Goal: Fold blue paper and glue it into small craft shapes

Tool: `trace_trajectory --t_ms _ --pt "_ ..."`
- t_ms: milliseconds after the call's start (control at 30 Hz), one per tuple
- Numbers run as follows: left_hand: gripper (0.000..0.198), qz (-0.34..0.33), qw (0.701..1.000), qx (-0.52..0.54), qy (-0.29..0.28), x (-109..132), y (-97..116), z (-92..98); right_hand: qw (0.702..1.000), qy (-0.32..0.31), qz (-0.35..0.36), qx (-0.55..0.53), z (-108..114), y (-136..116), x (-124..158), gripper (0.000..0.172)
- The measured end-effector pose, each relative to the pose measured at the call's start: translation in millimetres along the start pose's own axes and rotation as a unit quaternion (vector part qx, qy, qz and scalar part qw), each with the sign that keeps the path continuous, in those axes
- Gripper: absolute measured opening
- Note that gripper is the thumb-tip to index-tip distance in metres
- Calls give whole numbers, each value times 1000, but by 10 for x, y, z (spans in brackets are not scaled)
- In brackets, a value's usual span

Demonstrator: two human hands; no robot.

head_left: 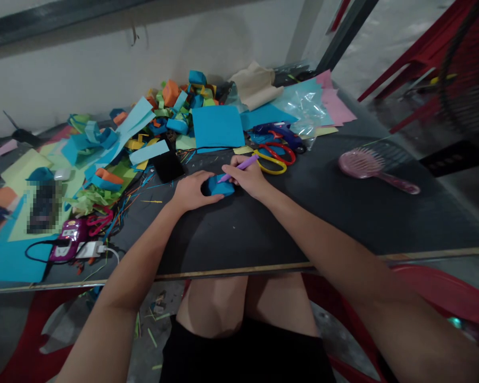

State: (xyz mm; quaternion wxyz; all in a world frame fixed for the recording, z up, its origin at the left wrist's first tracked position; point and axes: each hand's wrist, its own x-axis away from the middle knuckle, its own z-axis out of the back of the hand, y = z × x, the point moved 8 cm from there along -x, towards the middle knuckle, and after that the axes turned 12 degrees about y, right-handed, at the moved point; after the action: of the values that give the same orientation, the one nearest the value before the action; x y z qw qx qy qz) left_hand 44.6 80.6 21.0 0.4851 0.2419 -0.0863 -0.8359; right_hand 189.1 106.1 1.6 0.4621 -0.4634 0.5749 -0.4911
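On the dark tabletop, my left hand curls around a small folded blue paper piece, its thumb along the near side. A purple pen is pinched in my right hand, its tip touching the top of the blue paper. Any mark under the tip is too small to make out. Just beyond my right hand lie scissors with yellow and red handles. Behind them rests a dark blue glue gun. A stack of blue paper squares lies farther back.
A heap of folded colored paper pieces lines the wall. Left are a blurred-out phone, a purple power strip with cables, and paper scraps. A pink hairbrush lies right. Red chairs and a fan stand beyond.
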Motion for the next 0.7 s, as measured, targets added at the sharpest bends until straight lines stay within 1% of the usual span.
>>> trace_trajectory --t_ms 200,333,500,600,700 --pt "70 0 1000 1 -1 -5 9 10 999 22 23 11 41 -5 2 37" --pt "70 2 1000 -2 0 -7 12 26 1000 -2 18 14 -6 -16 12 40" --pt "71 4 1000 -5 -2 -3 6 22 999 13 31 0 10 -55 7 37" --pt "70 4 1000 -2 0 -3 4 24 1000 1 23 -2 -7 -43 7 41" --pt "70 7 1000 -1 0 -7 -1 30 1000 5 12 1 -5 -35 7 39"
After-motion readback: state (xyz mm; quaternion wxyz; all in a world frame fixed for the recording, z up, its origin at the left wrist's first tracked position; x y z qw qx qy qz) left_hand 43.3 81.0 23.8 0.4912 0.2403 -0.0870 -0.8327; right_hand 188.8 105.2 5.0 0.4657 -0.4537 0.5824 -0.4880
